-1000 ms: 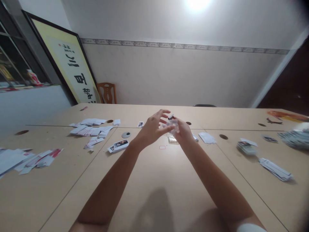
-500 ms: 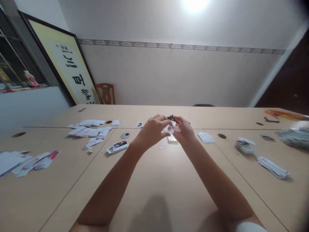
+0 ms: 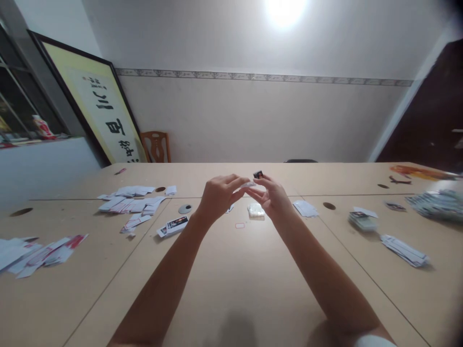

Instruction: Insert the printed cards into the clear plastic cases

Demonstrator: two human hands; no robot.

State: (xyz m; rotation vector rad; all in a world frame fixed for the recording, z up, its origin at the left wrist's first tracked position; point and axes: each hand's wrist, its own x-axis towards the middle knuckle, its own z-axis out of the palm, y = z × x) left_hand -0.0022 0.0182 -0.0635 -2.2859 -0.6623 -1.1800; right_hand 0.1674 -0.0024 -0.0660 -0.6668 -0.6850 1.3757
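Above the middle of the table, my left hand [image 3: 221, 195] pinches the edge of a small clear plastic sleeve [image 3: 248, 184]. My right hand [image 3: 272, 196] meets the sleeve from the other side, its lower fingers touching it. A small card with a dark picture [image 3: 258, 174] sticks up from between the right thumb and fingers. Below the hands lies a stack of clear sleeves [image 3: 256, 210], partly behind my right hand. Nearer me is a small red-outlined rectangle [image 3: 239, 225] on the tabletop. Another card [image 3: 230, 208] is mostly hidden behind my left hand.
Picture cards [image 3: 173, 225] and a grey cable-hole cap [image 3: 184, 208] lie to the left, with heaps of white paper slips [image 3: 132, 205] beyond. At right are white papers [image 3: 305, 208], a sleeve stack [image 3: 362, 221], folded strips [image 3: 404, 250] and a plastic-wrapped pile [image 3: 436, 207].
My left hand has shifted slightly left and its fingers have closed on the sleeve. The right hand has turned, uncovering the sleeve stack below. The whole view has tilted up a little.
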